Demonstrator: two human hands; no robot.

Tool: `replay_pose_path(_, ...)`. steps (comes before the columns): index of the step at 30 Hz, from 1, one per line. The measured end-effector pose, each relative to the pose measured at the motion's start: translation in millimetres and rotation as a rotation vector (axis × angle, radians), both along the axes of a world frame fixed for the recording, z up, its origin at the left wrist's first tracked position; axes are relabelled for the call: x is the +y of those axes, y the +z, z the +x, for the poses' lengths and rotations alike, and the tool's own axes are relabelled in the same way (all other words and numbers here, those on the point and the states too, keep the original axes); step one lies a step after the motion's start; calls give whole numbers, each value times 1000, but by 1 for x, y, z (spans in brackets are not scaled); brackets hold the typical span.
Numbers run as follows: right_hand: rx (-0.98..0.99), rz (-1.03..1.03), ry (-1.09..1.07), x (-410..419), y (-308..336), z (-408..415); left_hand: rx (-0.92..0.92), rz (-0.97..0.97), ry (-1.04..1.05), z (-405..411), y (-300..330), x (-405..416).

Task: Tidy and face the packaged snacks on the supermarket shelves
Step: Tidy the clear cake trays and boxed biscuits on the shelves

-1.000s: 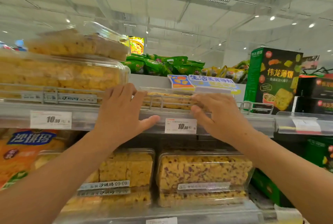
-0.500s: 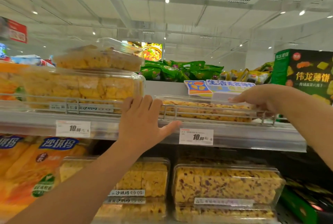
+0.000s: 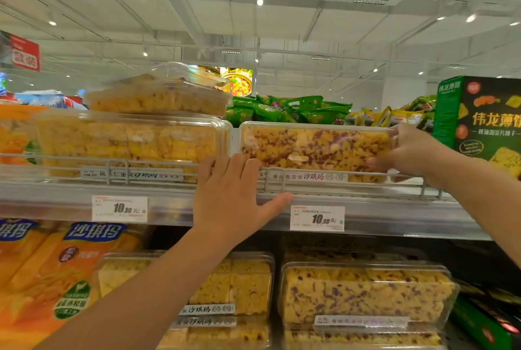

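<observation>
Snack box [image 3: 315, 149] lies long way across mid frame, w/ right hand [image 3: 406, 152] gripping its right end. Left hand [image 3: 231, 197], fingers flat & holding nothing, rests on shelf rail [image 3: 158, 165] by box's left end.

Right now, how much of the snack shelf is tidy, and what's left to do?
Done: the yellow snack box on the upper shelf sits squarely behind the wire rail, label forward. In hand: the right hand grips the end of the purple-flecked snack box, standing it face-out, while the left hand rests on the shelf edge. Left: the tilted clear box on top probably needs straightening.
</observation>
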State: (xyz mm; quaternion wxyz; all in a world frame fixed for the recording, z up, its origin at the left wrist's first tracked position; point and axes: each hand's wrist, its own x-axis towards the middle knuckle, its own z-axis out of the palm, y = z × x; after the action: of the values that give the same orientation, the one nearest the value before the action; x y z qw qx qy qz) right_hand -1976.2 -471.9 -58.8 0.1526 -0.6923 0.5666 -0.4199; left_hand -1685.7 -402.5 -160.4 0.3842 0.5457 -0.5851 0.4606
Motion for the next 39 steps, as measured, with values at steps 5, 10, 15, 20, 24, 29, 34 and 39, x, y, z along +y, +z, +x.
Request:
replay_pose_path(5,30,12,-5,0,2,6,1,8,-24,1,0,-1)
replay_pose_path(10,36,23,-10,-6,3,5,-3,-3,-25,2,-4,-2)
replay_pose_path(15,30,27,-6,-14,4,1,-12,-37,-43,4,-3,-4)
replay_pose_path(20,-3,31,14,-16,5,-2,-10,-32,-53,6,-3,-6)
replay_pose_path(24,-14,52,21,-18,5,-6,-14,-32,-51,7,-4,-6)
replay_pose_path(29,-44,57,37,-17,3,-4,-23,-36,-40,7,-5,-6)
replay_pose_path(34,-39,84,57,-16,3,-2,-34,-40,-37,6,-4,-4)
replay_pose_path(39,-57,99,73,-13,3,2,-36,-45,-33,5,-4,-4)
